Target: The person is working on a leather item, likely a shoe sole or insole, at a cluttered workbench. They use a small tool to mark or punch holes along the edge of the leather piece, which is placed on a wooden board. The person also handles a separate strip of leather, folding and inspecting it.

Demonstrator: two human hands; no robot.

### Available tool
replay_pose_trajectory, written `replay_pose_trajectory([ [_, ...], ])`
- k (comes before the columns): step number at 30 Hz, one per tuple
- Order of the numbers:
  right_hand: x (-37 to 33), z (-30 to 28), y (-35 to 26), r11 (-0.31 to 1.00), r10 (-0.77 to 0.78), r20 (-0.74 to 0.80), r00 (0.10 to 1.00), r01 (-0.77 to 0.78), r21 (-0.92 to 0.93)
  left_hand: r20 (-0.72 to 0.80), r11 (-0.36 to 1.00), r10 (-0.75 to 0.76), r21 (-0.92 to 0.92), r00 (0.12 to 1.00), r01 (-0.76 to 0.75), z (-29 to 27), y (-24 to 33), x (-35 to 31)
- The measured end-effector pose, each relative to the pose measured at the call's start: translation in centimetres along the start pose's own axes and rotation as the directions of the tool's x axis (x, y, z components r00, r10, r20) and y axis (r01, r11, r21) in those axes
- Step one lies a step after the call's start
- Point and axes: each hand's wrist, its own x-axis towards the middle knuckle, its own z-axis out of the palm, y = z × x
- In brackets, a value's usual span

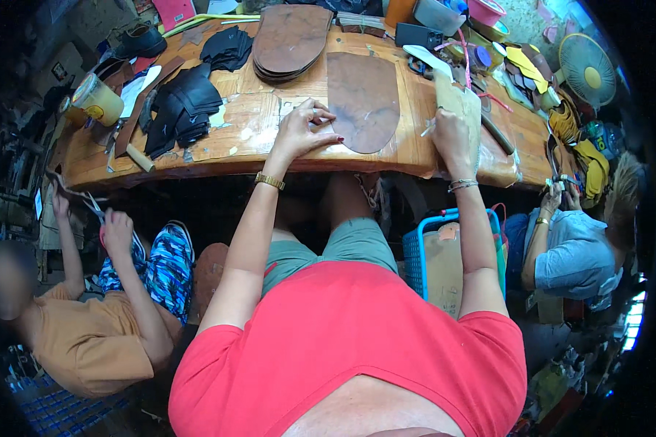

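A brown leather piece [363,102] with a rounded near end lies flat on the wooden table in front of me. My left hand [304,132] rests at its left edge, thumb stretched out onto the leather and fingers apart, holding nothing. To the right of the leather, my right hand [452,137] is closed in a fist. Something thin and whitish [428,130] sticks out from its left side; its kind is hidden by the fingers. Under and beyond this hand lies a beige sheet [462,105].
A stack of brown leather pieces [290,40] lies at the back. Black leather pieces [184,105] are piled on the left. Right stand a rod [497,133] and a fan [587,71]. Co-workers sit left, holding scissors [95,207], and right. A blue basket [415,258] stands below.
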Motion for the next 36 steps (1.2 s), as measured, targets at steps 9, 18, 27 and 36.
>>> replay_pose_trajectory([
  [9,1.1,-12.2,4.1,0.858,0.283,-0.420,0.863,-0.032,0.512,-0.005,1.000,-0.006,0.025,1.000,0.007,-0.1,0.5,-0.1],
  [18,3.8,-0.5,-0.2,0.120,0.622,-0.134,0.771,0.075,0.990,-0.060,1.000,0.020,0.013,0.998,-0.020,0.0,0.7,0.0],
  [27,4.0,5.9,-2.6,-0.048,0.663,-0.004,0.749,0.048,0.998,-0.030,0.998,-0.023,0.052,0.999,0.025,-0.3,1.0,-0.1],
  [36,2.6,8.3,-2.3,-0.021,0.633,0.102,0.767,-0.115,0.993,-0.036,0.998,0.002,0.070,0.999,0.001,0.1,0.4,-0.2],
])
